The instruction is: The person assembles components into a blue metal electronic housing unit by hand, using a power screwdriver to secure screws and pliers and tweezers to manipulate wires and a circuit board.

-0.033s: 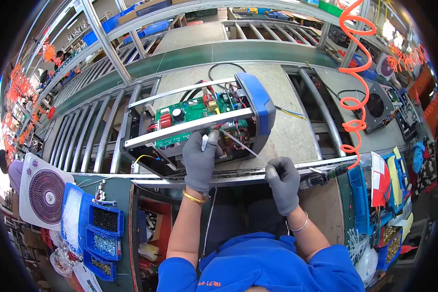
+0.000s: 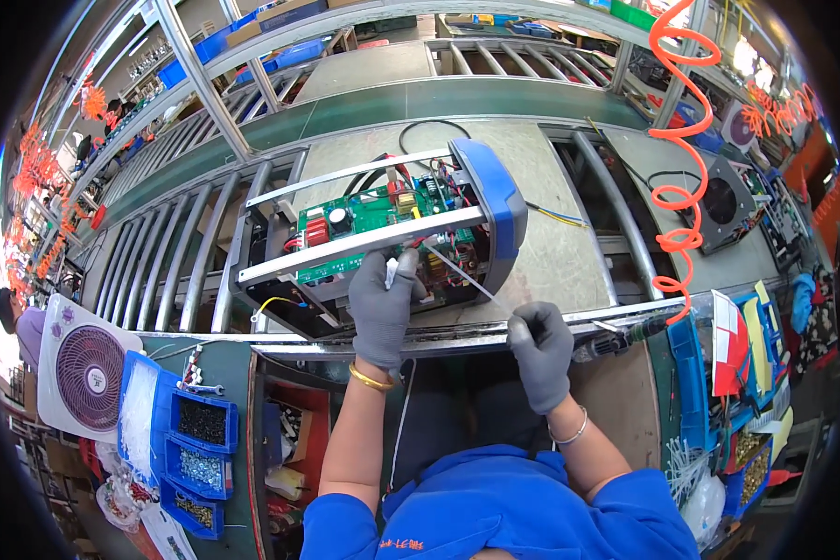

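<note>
A partly built machine (image 2: 363, 240) lies in front of me with its side uncovered, showing a green circuit board (image 2: 373, 217), wires and a blue end panel (image 2: 497, 198). A thin white cable tie (image 2: 464, 274) runs taut from its wiring toward my right hand (image 2: 541, 353). That gloved hand is closed in a pinch on the strip's near end. My left hand (image 2: 383, 308), also in a grey glove, is closed at the machine's near side, under the metal rail (image 2: 364, 245). Something small and white shows between its fingers; what it grips is mostly hidden.
Metal rollers (image 2: 189, 247) flank the work plate. A power screwdriver (image 2: 616, 343) lies by the bench edge on the right, under an orange coiled hose (image 2: 674, 196). Blue bins of screws (image 2: 199, 467) and a fan (image 2: 91, 369) stand left. Another blue bin (image 2: 689, 373) stands right.
</note>
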The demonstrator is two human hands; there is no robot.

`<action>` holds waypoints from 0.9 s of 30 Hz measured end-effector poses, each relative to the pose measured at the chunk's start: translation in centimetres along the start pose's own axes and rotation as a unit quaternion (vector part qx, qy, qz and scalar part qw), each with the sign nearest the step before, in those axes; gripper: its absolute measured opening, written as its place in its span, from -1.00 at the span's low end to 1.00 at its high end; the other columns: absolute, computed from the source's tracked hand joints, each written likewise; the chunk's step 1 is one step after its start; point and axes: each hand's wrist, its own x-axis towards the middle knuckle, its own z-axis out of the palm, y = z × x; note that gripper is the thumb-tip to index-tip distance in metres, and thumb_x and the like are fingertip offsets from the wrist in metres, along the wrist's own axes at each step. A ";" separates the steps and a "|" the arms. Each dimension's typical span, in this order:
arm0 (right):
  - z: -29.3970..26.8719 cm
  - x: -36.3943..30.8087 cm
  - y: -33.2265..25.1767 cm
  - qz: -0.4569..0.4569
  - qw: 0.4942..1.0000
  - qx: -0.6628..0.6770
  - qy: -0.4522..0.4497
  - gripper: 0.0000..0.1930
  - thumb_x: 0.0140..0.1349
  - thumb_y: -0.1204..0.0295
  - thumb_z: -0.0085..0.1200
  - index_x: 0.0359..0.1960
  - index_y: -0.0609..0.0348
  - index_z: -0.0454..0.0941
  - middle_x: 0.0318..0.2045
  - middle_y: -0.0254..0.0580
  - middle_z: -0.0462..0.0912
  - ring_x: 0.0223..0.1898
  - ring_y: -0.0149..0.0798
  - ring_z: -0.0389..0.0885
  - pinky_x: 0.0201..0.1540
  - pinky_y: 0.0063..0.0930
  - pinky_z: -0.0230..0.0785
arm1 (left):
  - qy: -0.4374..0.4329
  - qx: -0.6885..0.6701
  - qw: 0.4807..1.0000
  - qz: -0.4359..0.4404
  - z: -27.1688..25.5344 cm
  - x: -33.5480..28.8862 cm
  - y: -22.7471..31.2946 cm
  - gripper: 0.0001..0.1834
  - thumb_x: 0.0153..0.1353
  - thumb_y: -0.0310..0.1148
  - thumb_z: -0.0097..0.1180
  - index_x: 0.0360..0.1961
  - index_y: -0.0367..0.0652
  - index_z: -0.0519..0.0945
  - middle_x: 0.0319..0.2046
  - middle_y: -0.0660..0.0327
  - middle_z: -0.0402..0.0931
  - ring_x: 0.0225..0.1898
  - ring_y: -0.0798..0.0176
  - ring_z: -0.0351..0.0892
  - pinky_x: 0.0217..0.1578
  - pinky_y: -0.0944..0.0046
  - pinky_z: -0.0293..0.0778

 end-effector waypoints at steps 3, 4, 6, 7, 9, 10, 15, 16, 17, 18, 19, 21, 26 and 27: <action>1.3 0.1 0.8 -0.046 0.999 -0.001 0.004 -0.94 0.35 0.55 0.11 -0.22 0.20 0.48 -0.44 -0.40 0.52 -0.47 -0.58 0.44 -0.40 -0.66 0.35 | -0.001 0.007 1.000 0.002 0.0 0.1 -0.2 -0.69 0.42 -0.19 0.20 -0.26 -0.27 0.55 -0.66 0.26 0.52 -0.62 0.45 0.50 -0.54 0.38 0.40; 1.6 0.1 1.2 -0.046 0.999 0.001 0.005 -0.94 0.35 0.55 0.11 -0.22 0.20 0.48 -0.44 -0.40 0.52 -0.47 -0.58 0.44 -0.40 -0.66 0.35 | -0.004 0.014 1.000 0.008 0.0 0.1 -0.2 -0.69 0.43 -0.18 0.19 -0.27 -0.26 0.55 -0.68 0.26 0.52 -0.62 0.44 0.51 -0.54 0.37 0.41; 2.0 -0.3 1.7 -0.046 0.999 0.015 0.013 -0.94 0.35 0.55 0.10 -0.22 0.19 0.46 -0.47 -0.39 0.51 -0.50 -0.58 0.43 -0.45 -0.66 0.34 | -0.006 0.027 1.000 0.014 -0.1 0.1 -0.5 -0.68 0.43 -0.18 0.18 -0.28 -0.26 0.55 -0.67 0.25 0.52 -0.62 0.43 0.51 -0.53 0.36 0.41; 2.2 -0.9 1.7 -0.021 0.998 0.048 0.026 -0.90 0.35 0.49 0.17 -0.21 0.24 0.53 -0.42 -0.42 0.55 -0.39 -0.60 0.43 -0.31 -0.61 0.37 | -0.007 0.039 0.999 0.018 -0.2 0.2 -0.6 -0.68 0.44 -0.17 0.17 -0.29 -0.26 0.54 -0.67 0.24 0.52 -0.62 0.42 0.51 -0.53 0.36 0.40; 2.0 -1.7 2.8 -0.022 0.998 0.043 0.027 -0.90 0.35 0.49 0.16 -0.20 0.24 0.53 -0.42 -0.41 0.55 -0.39 -0.60 0.43 -0.31 -0.60 0.38 | -0.006 0.035 0.999 0.019 -0.2 0.2 -0.7 -0.67 0.44 -0.17 0.17 -0.31 -0.26 0.53 -0.67 0.23 0.53 -0.62 0.41 0.52 -0.53 0.35 0.40; 2.0 -1.9 3.3 -0.024 0.999 0.037 0.029 -0.91 0.35 0.50 0.16 -0.20 0.23 0.52 -0.42 -0.41 0.56 -0.38 -0.60 0.43 -0.30 -0.60 0.38 | -0.004 0.030 0.999 0.020 -0.2 0.2 -0.7 -0.66 0.44 -0.17 0.17 -0.33 -0.25 0.52 -0.67 0.22 0.53 -0.62 0.40 0.53 -0.53 0.35 0.40; 3.8 -1.4 2.6 -0.060 0.997 0.013 0.035 -0.94 0.39 0.51 0.08 -0.21 0.17 0.44 -0.50 -0.39 0.51 -0.53 -0.58 0.41 -0.47 -0.65 0.31 | -0.003 0.059 0.998 0.037 -0.3 0.2 -0.5 -0.65 0.44 -0.16 0.17 -0.35 -0.25 0.51 -0.67 0.22 0.53 -0.61 0.39 0.54 -0.53 0.34 0.40; 4.3 -1.3 2.0 -0.051 0.998 0.031 0.032 -0.93 0.39 0.49 0.08 -0.21 0.17 0.44 -0.50 -0.39 0.51 -0.53 -0.58 0.41 -0.47 -0.64 0.31 | -0.008 0.064 0.997 0.037 -0.4 0.3 -0.4 -0.64 0.44 -0.15 0.16 -0.35 -0.25 0.50 -0.67 0.21 0.54 -0.61 0.39 0.54 -0.53 0.34 0.40; 4.5 -1.3 2.0 -0.053 0.998 0.032 0.028 -0.92 0.40 0.48 0.09 -0.21 0.17 0.44 -0.51 -0.39 0.51 -0.53 -0.58 0.41 -0.47 -0.63 0.31 | -0.009 0.064 0.997 0.038 -0.4 0.3 -0.3 -0.64 0.44 -0.15 0.16 -0.35 -0.25 0.50 -0.67 0.21 0.54 -0.61 0.39 0.54 -0.53 0.34 0.40; 4.6 -1.4 2.0 -0.054 0.998 0.033 0.029 -0.92 0.40 0.48 0.09 -0.21 0.17 0.44 -0.51 -0.39 0.51 -0.53 -0.58 0.41 -0.47 -0.63 0.31 | -0.020 0.062 0.998 0.025 -0.5 0.2 -0.3 -0.66 0.44 -0.14 0.15 -0.24 -0.26 0.54 -0.65 0.24 0.54 -0.59 0.42 0.53 -0.52 0.36 0.37; 4.7 -1.7 2.2 -0.063 0.997 0.028 0.026 -0.92 0.40 0.48 0.08 -0.21 0.17 0.44 -0.51 -0.39 0.52 -0.53 -0.58 0.41 -0.47 -0.64 0.31 | -0.031 0.060 0.998 0.012 -0.6 0.2 -0.2 -0.65 0.45 -0.13 0.14 -0.13 -0.27 0.58 -0.62 0.27 0.55 -0.58 0.44 0.51 -0.51 0.38 0.34; 4.6 -2.4 2.9 -0.072 0.997 0.023 0.026 -0.93 0.40 0.49 0.08 -0.21 0.16 0.44 -0.51 -0.38 0.52 -0.53 -0.58 0.42 -0.47 -0.64 0.31 | -0.032 0.060 0.998 0.015 -0.6 0.2 -0.1 -0.65 0.45 -0.12 0.14 -0.14 -0.26 0.58 -0.63 0.27 0.55 -0.58 0.44 0.51 -0.51 0.38 0.34; 4.0 -3.1 4.1 -0.049 0.997 0.011 0.052 -0.92 0.40 0.49 0.09 -0.22 0.14 0.43 -0.49 -0.36 0.53 -0.52 -0.56 0.46 -0.48 -0.67 0.34 | -0.014 0.068 0.997 0.033 -0.5 0.3 0.1 -0.63 0.44 -0.17 0.17 -0.40 -0.26 0.49 -0.66 0.19 0.56 -0.61 0.38 0.53 -0.52 0.33 0.41; 4.0 -3.1 4.2 -0.050 0.997 0.010 0.054 -0.92 0.40 0.49 0.09 -0.22 0.14 0.43 -0.49 -0.36 0.53 -0.52 -0.56 0.46 -0.48 -0.67 0.34 | -0.012 0.072 0.997 0.033 -0.5 0.3 0.0 -0.63 0.44 -0.17 0.17 -0.40 -0.26 0.49 -0.67 0.20 0.55 -0.61 0.38 0.53 -0.52 0.33 0.40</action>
